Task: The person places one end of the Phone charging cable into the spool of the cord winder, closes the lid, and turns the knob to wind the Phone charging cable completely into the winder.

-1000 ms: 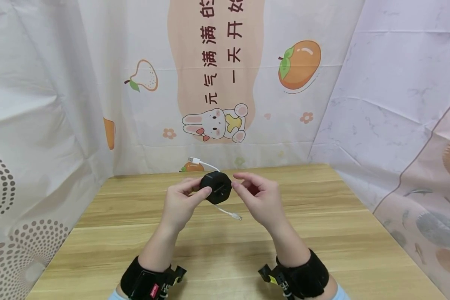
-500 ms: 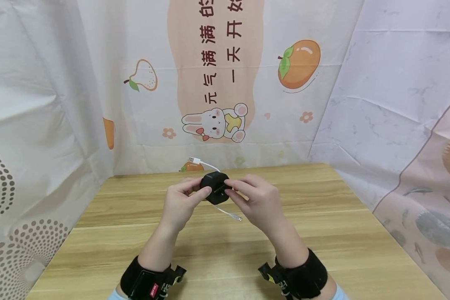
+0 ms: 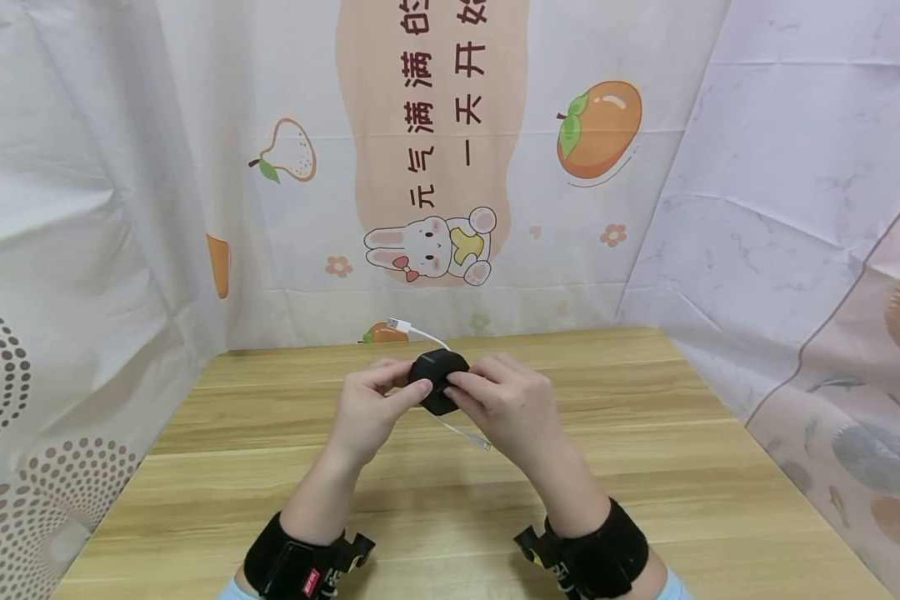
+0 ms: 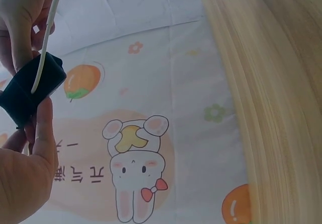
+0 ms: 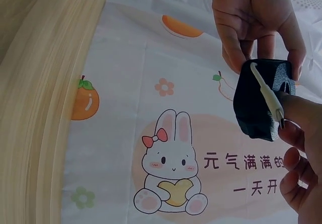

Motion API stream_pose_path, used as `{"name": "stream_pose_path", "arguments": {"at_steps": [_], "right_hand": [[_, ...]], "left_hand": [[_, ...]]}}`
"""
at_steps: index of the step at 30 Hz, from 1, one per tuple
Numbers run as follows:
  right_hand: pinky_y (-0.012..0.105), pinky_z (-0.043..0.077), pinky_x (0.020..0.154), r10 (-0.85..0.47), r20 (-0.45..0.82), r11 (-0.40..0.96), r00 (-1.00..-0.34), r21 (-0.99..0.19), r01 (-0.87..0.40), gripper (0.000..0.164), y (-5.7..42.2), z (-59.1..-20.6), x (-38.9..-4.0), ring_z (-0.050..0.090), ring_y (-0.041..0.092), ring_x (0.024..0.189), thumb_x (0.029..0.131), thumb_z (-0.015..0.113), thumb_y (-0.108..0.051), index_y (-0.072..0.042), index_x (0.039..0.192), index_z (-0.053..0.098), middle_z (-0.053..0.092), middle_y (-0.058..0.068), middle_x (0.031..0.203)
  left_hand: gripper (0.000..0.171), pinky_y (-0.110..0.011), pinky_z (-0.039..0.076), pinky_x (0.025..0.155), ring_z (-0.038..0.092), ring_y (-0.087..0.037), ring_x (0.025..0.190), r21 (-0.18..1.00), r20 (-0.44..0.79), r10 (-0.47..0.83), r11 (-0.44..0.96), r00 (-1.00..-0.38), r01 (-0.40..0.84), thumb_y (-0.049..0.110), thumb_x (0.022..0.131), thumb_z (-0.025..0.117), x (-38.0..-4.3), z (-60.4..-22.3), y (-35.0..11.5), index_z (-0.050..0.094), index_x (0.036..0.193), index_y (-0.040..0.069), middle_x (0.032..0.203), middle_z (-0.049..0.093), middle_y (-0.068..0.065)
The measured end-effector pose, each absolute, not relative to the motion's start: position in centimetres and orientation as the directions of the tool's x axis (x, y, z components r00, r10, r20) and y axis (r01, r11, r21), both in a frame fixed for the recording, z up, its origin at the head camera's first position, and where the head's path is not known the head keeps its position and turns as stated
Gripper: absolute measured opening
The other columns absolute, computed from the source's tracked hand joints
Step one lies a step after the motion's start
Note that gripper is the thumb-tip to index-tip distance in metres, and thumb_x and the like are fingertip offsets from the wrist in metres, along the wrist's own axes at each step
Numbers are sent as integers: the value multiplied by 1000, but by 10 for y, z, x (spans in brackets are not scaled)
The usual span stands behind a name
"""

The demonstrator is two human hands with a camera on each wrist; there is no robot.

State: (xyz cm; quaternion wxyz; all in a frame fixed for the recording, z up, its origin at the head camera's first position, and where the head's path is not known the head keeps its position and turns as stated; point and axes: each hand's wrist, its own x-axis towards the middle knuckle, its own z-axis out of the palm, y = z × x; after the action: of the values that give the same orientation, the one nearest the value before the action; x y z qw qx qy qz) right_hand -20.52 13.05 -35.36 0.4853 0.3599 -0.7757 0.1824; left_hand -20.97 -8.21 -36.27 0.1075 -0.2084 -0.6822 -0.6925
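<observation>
A black, many-sided cable winder is held up above the table between both hands. My left hand grips its left side, thumb in front and fingers behind. With thumb and index finger, my right hand pinches at the middle of its front face, covering whatever part is there. From the top comes a white cable end with a USB-A plug; a smaller plug hangs from the bottom. In the right wrist view the white cable leaves a side of the winder.
Below the hands lies a wooden table. A white printed curtain with a rabbit and fruit hangs behind it, and more cloth closes off the sides. Each wrist wears a black strap with a small camera mount.
My right hand has moved left from the winder's right edge onto its front face, with its fingertips pinching there. The winder and left hand have shifted slightly right and down.
</observation>
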Motion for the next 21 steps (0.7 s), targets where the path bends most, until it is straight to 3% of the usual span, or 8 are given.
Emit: {"name": "stream_pose_path", "arguments": {"at_steps": [13,21], "right_hand": [[31,55,54,-364,895,676,-258,64,-734,11,126,-354,-203,62,18,65,84,84,-20,-10,88,79,68,0,75],[28,49,46,-330,906,674,-264,30,-739,12,123,-356,-203,58,15,57,84,83,-18,-8,83,76,62,-1,70]], "left_hand": [[25,-35,59,79,60,-29,102,898,437,138,-9,-889,440,10,88,81,-208,-362,-83,78,111,3,104,69,-13],[25,-33,58,79,60,-28,101,900,434,126,-24,-892,435,9,86,82,-208,-362,-83,79,110,2,104,68,-13]]}}
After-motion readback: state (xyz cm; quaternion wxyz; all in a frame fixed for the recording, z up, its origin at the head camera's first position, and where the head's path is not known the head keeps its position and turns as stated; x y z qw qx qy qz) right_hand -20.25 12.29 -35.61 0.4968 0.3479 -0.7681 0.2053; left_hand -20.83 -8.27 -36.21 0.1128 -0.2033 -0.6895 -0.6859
